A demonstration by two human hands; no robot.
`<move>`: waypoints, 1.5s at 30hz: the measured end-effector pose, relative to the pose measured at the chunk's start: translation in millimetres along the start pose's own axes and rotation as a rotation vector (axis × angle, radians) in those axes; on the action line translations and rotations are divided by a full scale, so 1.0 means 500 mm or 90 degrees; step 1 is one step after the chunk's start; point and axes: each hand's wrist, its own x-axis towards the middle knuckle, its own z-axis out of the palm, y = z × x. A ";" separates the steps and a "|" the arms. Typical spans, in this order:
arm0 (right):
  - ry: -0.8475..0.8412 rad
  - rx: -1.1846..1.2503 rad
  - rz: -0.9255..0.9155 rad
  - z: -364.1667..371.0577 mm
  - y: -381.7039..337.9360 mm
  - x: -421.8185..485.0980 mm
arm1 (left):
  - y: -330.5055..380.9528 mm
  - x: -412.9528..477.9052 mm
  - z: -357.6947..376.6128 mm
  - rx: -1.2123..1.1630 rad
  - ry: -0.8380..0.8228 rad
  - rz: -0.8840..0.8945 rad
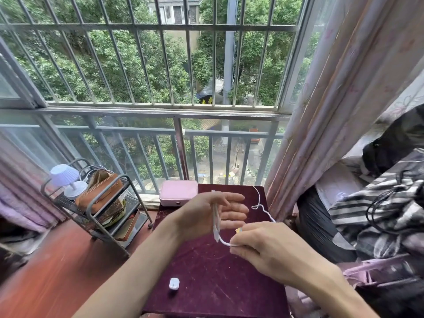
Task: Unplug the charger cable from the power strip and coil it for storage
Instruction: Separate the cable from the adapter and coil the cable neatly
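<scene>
A thin white charger cable (258,200) trails across the dark red table (206,283) toward the curtain at the right. Several turns of it are wrapped around my left hand (206,214), which is held flat over the table with its fingers straight. My right hand (263,244) pinches the cable just right of the wrapped loops, with a short white arc of cable between the two hands. A small white charger plug (174,283) lies loose on the table near its front. No power strip is visible.
A pink box (178,195) sits at the table's far edge by the window rail. A metal rack (96,203) with a small lamp and a brown bag stands at the left. Bedding and a black cord lie at the right.
</scene>
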 end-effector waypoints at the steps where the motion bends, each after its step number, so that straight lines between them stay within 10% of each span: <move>1: 0.006 -0.002 -0.009 -0.013 -0.001 0.001 | -0.009 0.001 0.007 0.035 0.000 0.001; 7: 0.036 0.046 -0.080 -0.120 0.009 0.023 | -0.058 0.002 0.055 0.254 -0.074 0.004; 18: 0.184 0.498 -0.016 -0.071 0.137 0.097 | -0.066 0.003 0.086 -0.083 -0.291 -0.019; 29: 0.284 0.865 0.103 0.096 0.120 0.078 | -0.023 -0.016 0.100 -0.112 -0.299 0.061; 35: 0.244 0.733 0.237 0.199 0.063 0.071 | 0.003 0.013 0.090 -0.204 -0.206 0.106; 45: 0.107 0.133 0.074 0.099 0.015 -0.021 | 0.006 0.027 -0.002 -0.025 -0.034 0.067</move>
